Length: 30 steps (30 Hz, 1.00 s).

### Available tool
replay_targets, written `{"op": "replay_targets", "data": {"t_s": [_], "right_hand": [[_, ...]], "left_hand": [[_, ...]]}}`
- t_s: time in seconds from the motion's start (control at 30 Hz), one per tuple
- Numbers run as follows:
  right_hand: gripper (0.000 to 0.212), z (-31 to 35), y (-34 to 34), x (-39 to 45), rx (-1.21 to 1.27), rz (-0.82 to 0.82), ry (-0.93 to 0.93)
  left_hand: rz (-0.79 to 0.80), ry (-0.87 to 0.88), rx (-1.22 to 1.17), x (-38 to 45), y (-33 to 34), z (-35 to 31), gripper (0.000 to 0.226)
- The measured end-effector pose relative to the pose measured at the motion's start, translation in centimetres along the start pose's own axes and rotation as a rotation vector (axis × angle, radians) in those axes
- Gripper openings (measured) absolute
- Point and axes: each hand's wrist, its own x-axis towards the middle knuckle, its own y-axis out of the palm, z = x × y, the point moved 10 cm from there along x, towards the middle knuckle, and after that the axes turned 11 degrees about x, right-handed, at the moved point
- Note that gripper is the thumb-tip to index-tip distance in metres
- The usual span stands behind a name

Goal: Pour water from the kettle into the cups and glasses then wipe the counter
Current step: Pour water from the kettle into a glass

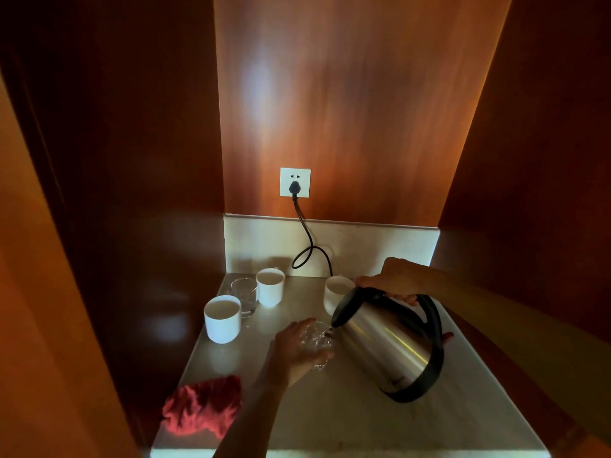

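The pale counter (347, 421) sits in a niche between dark wooden walls (363, 94), and it carries all the things. The biggest thing is the steel kettle (385, 345) with black handle and base, on the right side; it is tilted to the left, the spout low over a clear glass (318, 342) in the middle of the counter. The right hand (393, 280) is closed around the top of the kettle handle and holds it in the air. The left hand (297, 348) is wrapped around the glass from the near-left side and keeps it on the counter. A red cloth (203, 408) lies crumpled at the near left edge. At the far left stand two white cups (222, 319) (270, 287) with another glass (244, 296) between them, just beside both. A third white cup (335, 292) is behind the kettle, partly hidden. On the far wall a white socket (295, 182) holds a black plug, and its cord (309, 246) hangs down in a loop.
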Motion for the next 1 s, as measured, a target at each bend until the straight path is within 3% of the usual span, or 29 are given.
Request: {"op": "replay_targets", "data": {"t_s": [1.0], "right_hand": [[0.062,0.01,0.02,-0.34,0.003,-0.011,-0.002]], "left_hand": [[-0.006,-0.004,0.018,-0.22,-0.72,-0.77,0.072]]}}
